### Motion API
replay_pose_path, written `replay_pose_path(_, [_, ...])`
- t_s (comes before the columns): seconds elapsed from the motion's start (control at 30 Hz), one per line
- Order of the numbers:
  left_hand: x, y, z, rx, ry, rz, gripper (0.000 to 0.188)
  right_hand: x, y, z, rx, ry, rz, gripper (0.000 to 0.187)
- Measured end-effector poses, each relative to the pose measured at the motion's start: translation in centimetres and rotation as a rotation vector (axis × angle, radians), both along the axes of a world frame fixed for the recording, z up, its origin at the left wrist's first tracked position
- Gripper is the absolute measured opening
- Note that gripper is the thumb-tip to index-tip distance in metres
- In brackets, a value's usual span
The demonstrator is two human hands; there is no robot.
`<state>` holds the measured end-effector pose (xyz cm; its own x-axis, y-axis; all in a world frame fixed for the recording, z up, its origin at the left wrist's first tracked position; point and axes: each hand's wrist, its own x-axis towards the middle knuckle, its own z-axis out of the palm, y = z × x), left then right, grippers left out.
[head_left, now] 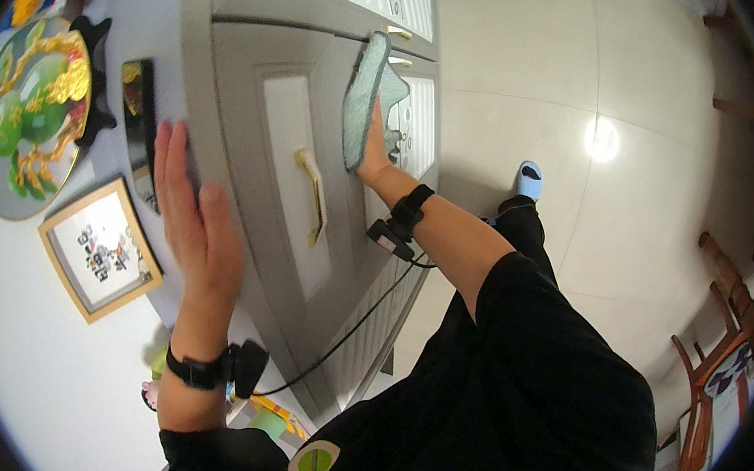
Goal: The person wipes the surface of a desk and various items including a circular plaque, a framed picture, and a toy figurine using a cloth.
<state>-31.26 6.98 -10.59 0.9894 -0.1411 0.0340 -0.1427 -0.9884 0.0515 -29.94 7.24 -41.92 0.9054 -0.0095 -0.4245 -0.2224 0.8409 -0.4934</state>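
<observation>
A pale green cloth (366,104) hangs over my right hand (375,150), against the front of a grey cabinet (228,88). The cloth hides most of that hand's fingers. Below it, a gold and white handle (310,196) sits on a white-panelled cabinet door. My left hand (195,211) is open, fingers stretched out together, at the edge of the cabinet top and holding nothing. Close to its fingertips lies a dark, flat, glossy object (139,116).
A round decorative plate (33,120) on a black stand and a wood-framed picture (100,249) stand on the cabinet top. A cable (341,338) runs between my wrist straps. Wooden chairs (706,390) stand at the right, past the tiled floor (638,222).
</observation>
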Motion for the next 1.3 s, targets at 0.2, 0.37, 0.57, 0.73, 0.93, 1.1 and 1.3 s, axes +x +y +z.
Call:
replay_pose_path(0.2, [0.5,-0.7,-0.2,-0.026,0.052,0.148,0.071,3.2,-0.3,-7.2,0.661,0.522,0.053,0.059])
replay_pose_path(0.37, [-2.7,-0.4,2.5,-0.062,0.008,0.487,0.089,3.3,0.1,-13.6,0.513,0.771,0.136,0.057])
replay_pose_path(0.57, [-2.5,-2.2,3.5,0.171,0.022,0.641,0.104,6.2,1.9,-25.0,0.227,0.74,0.255,0.053])
replay_pose_path(0.73, [-2.8,1.0,3.0,0.589,0.061,0.509,0.118,9.2,2.3,-33.0,0.021,0.621,0.344,0.049])
replay_pose_path(0.93, [-0.9,1.2,0.6,0.577,0.053,0.587,0.113,5.1,2.2,-40.7,-0.086,0.642,0.436,0.045])
replay_pose_path(1.1, [-0.4,1.5,-0.7,0.589,0.04,0.614,0.11,-4.5,2.2,-39.1,0.115,0.925,0.496,0.048])
replay_pose_path(1.3, [-0.6,0.7,-0.1,0.587,0.046,0.619,0.106,-7.4,0.7,-34.7,0.344,0.957,0.582,0.081])
